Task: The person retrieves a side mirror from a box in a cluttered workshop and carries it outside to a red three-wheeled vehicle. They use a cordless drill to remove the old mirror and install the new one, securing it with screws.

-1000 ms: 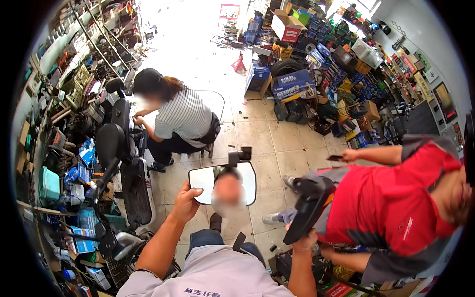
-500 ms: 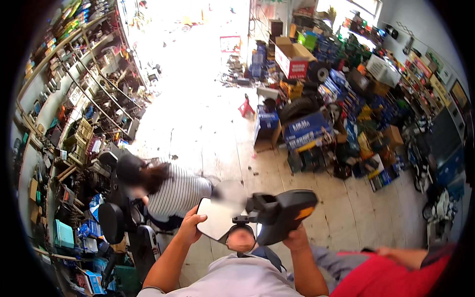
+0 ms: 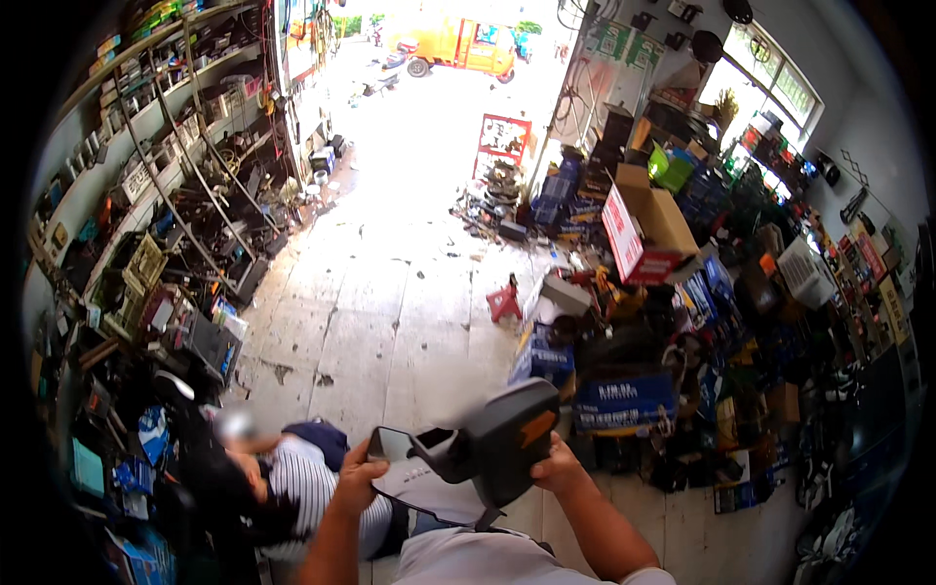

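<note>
My left hand (image 3: 358,480) is closed on the left edge of a side mirror (image 3: 414,478), with thumb on the front. Its glass is turned up towards me and shows a pale reflection. My right hand (image 3: 556,465) grips the right edge of a second side mirror (image 3: 517,434), a black housing with an orange arrow-shaped insert and its back turned towards me. The two mirrors overlap in front of my chest, the black housing partly covering the glass. I cannot tell whether they touch.
A person in a striped shirt (image 3: 302,487) bends down close by on the left. Cluttered shelves (image 3: 146,185) line the left wall. Stacked blue boxes (image 3: 624,400), an open carton (image 3: 653,229) and a red stand (image 3: 504,300) are on the right. An orange three-wheeler (image 3: 453,49) stands outside the doorway.
My view has lifted, showing more of the doorway. The black mirror in my right hand has moved left over the other mirror. The person in red at the right is out of view.
</note>
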Available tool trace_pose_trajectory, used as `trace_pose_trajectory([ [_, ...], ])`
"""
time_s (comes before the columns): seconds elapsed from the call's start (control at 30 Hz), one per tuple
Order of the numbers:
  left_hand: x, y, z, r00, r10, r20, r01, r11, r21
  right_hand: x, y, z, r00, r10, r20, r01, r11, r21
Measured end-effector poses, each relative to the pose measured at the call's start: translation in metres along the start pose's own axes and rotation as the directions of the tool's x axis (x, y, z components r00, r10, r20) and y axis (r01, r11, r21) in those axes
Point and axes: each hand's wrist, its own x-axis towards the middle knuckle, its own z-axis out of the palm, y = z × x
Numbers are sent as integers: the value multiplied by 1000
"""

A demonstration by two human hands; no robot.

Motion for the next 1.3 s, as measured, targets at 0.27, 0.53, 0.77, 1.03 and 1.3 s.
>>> trace_pose_trajectory([
  [0.27,233,107,28,991,15,137,-65,925,374,225,-116,-14,990,-106,-98,105,994,-15],
  [0.53,487,233,-25,961,-196,193,-119,334,935,551,-170,-91,965,122,231,-41,943,-330],
  [0.77,641,273,-111,900,290,325,-407,293,865,849,-181,-15,732,520,440,-153,755,-637],
  [1.03,880,358,-169,986,158,-55,-69,684,726,1138,-205,-11,659,667,347,-227,616,-754],
  [1.3,1186,500,-206,937,-342,-66,316,756,573,1374,-280,-78,864,485,132,-450,863,-228],
])
